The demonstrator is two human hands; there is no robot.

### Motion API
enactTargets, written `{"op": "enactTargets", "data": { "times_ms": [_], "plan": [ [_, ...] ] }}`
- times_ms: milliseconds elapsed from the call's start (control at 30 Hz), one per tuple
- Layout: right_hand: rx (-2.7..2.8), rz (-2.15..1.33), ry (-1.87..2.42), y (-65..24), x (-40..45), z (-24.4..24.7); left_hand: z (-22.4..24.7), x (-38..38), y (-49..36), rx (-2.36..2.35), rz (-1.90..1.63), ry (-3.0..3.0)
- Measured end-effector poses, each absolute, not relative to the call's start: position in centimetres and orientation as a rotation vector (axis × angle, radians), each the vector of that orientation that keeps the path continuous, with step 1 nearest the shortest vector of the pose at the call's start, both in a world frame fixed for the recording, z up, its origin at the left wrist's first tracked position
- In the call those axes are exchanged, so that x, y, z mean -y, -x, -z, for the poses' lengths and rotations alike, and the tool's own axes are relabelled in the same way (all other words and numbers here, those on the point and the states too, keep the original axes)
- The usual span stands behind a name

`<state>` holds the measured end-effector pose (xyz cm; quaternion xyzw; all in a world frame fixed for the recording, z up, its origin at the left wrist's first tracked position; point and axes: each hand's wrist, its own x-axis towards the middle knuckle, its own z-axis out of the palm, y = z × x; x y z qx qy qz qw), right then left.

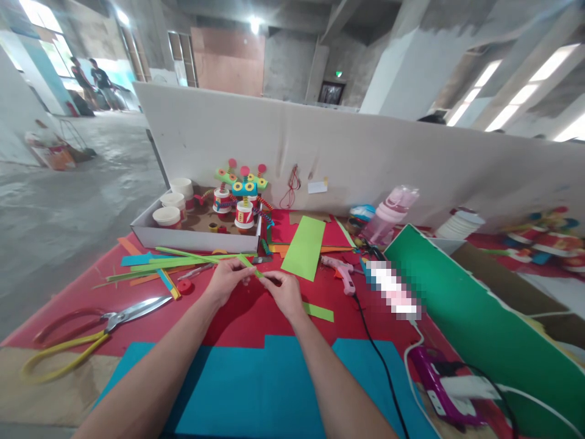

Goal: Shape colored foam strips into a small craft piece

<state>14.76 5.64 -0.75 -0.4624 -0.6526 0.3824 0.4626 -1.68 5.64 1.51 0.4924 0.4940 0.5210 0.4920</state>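
Both hands pinch a small strip of green paper (249, 264) above the red table covering. My left hand (225, 280) grips one end between thumb and fingers, and my right hand (284, 291) is closed on the other end. A flat green paper strip (320, 312) lies just right of my right wrist. Behind it is a larger green sheet (304, 247). To the left of my left hand lie several thin green, blue and orange paper strips (159, 263) in a loose pile, with a small red disc (184, 286) beside them.
Large scissors (109, 323) lie at left, blades partly open. A shallow box (194, 241) holds paper cups (167, 216) and cup figures (245, 213). At right are a pink glue gun (340, 273), a purple power strip (441, 387), a pink bottle (390, 213) and a green board (484, 311). Blue sheets (228, 390) lie in front.
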Motion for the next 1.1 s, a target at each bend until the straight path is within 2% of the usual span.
{"op": "enactTargets", "data": {
  "times_ms": [167,333,500,767,1100],
  "plan": [
    [1.665,-0.85,1.146,-14.5,-5.3,0.4,-1.5,-5.4,1.2,-1.22,-1.182,-1.264],
    [1.737,-0.832,1.184,-14.6,-5.4,0.7,-1.3,-5.9,2.1,-1.203,-1.273,-1.194],
    [1.701,-0.939,1.164,-15.0,-5.9,1.1,-1.2,-6.4,3.2,-1.134,-1.359,-1.091],
    [1.629,-1.063,1.094,-14.8,-5.8,1.2,-0.8,-5.7,1.5,-1.117,-1.158,-1.192],
    [1.629,-1.076,1.145,-15.1,-5.8,1.0,-0.8,-6.3,2.6,-1.183,-1.3,-1.166]
  ]
}}
